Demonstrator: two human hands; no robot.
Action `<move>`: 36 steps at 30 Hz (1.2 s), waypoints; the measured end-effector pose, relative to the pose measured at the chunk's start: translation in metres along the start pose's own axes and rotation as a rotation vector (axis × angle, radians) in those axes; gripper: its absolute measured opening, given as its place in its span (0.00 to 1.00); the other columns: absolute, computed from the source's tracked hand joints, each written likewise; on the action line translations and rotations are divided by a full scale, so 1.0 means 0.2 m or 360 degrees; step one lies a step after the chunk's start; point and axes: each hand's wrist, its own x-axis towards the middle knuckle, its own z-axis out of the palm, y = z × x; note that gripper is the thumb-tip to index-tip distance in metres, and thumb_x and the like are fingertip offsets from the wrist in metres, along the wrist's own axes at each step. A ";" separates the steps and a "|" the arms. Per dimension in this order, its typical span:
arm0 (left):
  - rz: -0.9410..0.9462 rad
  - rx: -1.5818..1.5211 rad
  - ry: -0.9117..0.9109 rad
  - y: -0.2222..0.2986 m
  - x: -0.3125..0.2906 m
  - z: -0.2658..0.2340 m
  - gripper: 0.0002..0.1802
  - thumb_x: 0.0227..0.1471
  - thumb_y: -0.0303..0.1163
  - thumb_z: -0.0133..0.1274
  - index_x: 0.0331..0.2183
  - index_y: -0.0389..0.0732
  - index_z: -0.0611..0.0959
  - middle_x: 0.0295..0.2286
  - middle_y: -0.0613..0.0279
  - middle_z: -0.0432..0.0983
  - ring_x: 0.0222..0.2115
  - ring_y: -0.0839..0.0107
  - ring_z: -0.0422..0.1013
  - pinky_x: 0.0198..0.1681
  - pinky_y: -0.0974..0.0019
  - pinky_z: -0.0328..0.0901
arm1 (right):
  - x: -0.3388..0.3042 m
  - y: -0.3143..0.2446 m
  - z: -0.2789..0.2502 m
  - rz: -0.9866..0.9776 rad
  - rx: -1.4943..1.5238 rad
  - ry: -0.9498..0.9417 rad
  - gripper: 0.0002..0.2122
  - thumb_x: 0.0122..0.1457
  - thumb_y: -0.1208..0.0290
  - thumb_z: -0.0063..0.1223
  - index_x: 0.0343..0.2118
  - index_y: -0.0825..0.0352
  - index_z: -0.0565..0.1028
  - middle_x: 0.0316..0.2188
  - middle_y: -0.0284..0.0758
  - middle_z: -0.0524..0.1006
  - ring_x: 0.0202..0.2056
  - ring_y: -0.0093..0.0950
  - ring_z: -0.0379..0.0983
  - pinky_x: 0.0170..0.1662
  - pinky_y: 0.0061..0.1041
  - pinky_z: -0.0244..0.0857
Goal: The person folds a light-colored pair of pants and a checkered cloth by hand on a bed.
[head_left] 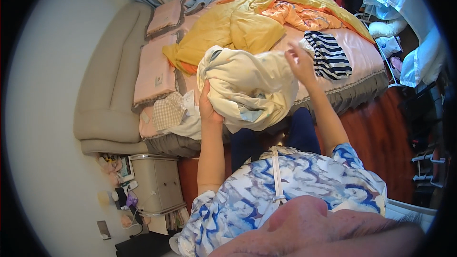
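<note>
A bunched bundle of soft cream-coloured cloth with small pale-blue patches (pixel 247 85) is held up in front of the person, above the near edge of a bed dressed in pale pink sheeting (pixel 364 57). The left hand (pixel 211 106) grasps the bundle at its left side, the palm against the folds and the thumb pointing up; most of the other fingers are out of sight against the fabric. Most of the cloth therefore lies to the right of this grip, its lower folds hanging in front of the dark blue trousers (pixel 303 126). The right hand (pixel 299 62) is at the bundle's upper right edge, raised with the fingers bent; it is blurred, and I cannot tell whether it pinches the cloth or is only beside it. The left forearm runs almost straight up, while the right forearm slants up and leftward. Beyond the bundle is a crumpled yellow quilt with an orange patterned underside (pixel 238 26), and just right of the right hand lies a black-and-white striped fabric piece (pixel 331 56)
</note>
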 end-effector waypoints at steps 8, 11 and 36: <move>-0.0173 -0.0065 -0.0080 -0.03 0.01 -0.15 0.19 0.60 0.40 0.44 0.47 0.39 0.73 0.39 0.57 0.75 0.38 0.63 0.73 0.42 0.57 0.70 | -0.41 -0.13 0.27 -0.0094 0.0651 -0.1058 0.12 0.56 0.68 0.52 0.40 0.69 0.76 0.33 0.39 0.79 0.34 0.33 0.75 0.39 0.29 0.68; -0.0192 -0.0055 -0.0031 -0.06 -0.01 -0.09 0.19 0.59 0.40 0.45 0.48 0.38 0.72 0.40 0.56 0.74 0.40 0.62 0.73 0.43 0.57 0.70 | -0.48 -0.15 0.34 -0.0361 0.0593 -0.1083 0.12 0.57 0.70 0.51 0.41 0.69 0.76 0.33 0.39 0.79 0.35 0.35 0.75 0.40 0.30 0.68; 0.0027 0.0404 -0.0038 -0.02 -0.01 -0.17 0.21 0.56 0.33 0.49 0.50 0.33 0.70 0.43 0.53 0.74 0.43 0.64 0.72 0.47 0.63 0.68 | -0.11 -0.05 0.06 0.1002 0.2595 -0.0475 0.14 0.64 0.68 0.41 0.45 0.74 0.70 0.42 0.40 0.76 0.43 0.29 0.74 0.50 0.30 0.68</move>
